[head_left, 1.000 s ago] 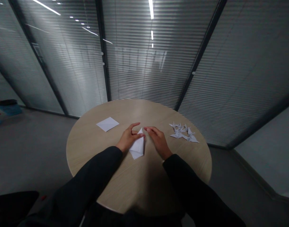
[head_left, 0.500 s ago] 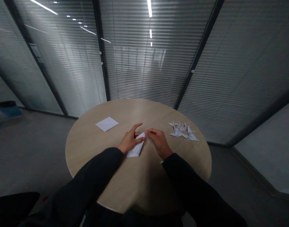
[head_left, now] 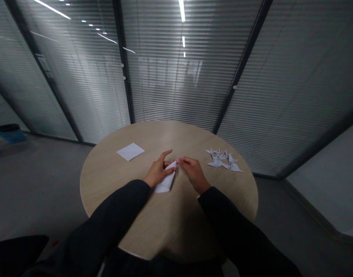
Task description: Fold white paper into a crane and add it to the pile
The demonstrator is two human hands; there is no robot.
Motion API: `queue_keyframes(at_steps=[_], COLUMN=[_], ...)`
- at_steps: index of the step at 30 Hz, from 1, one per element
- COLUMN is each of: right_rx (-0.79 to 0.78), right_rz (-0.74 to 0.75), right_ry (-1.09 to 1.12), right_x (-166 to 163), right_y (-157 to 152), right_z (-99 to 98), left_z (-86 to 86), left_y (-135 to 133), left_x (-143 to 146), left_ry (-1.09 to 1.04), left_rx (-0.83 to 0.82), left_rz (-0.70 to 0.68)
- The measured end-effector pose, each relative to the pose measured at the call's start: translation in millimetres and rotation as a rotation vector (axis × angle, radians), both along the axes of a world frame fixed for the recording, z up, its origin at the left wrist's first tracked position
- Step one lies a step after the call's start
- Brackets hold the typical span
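A folded white sheet of paper [head_left: 165,184], pointed at its far end, lies tilted between my hands over the round wooden table [head_left: 164,231]. My left hand [head_left: 158,170] grips it from the left, thumb across its upper face and index finger raised away. At the paper's far tip, the thumb and fingers of my right hand [head_left: 193,171] are pinched together on its edge. The fingertips of both hands nearly meet there, and part of the paper is covered by my left hand.
To the left on the table lies a flat white sheet [head_left: 130,151]. Several folded paper cranes [head_left: 224,159] are clustered at the right. Beyond the table stands a glass partition with blinds [head_left: 170,88]. A blue bin [head_left: 11,134] is on the floor at far left.
The folded paper has tilted slightly, its near edge turning a little between my fingers. Both hands stay almost in place.
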State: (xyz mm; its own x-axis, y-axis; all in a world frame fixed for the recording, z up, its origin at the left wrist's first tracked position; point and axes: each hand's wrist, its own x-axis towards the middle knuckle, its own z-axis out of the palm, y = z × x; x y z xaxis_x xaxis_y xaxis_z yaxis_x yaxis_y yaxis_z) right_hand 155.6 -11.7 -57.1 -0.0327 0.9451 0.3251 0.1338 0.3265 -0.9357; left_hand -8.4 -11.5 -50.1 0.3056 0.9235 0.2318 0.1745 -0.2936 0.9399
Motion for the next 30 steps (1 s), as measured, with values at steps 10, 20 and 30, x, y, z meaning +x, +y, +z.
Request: queue_keyframes(at_steps=[10, 20, 30], right_rx=[0.118, 0.074, 0.146], right_rz=[-0.139, -0.082, -0.217], right_ry=[-0.133, -0.117, -0.207], right_x=[-5, -4, 6], right_y=[0, 2, 4], right_z=[-4.1, -4.8, -6.0], left_z=[4.9, -2.5, -15.7], left_y=[-6, -1, 5], left_x=[3, 2, 6], left_ry=[0.091, 0.054, -0.05], left_rx=[0.083, 0.052, -0.131], left_rz=[-0.027, -0.084, -0.09])
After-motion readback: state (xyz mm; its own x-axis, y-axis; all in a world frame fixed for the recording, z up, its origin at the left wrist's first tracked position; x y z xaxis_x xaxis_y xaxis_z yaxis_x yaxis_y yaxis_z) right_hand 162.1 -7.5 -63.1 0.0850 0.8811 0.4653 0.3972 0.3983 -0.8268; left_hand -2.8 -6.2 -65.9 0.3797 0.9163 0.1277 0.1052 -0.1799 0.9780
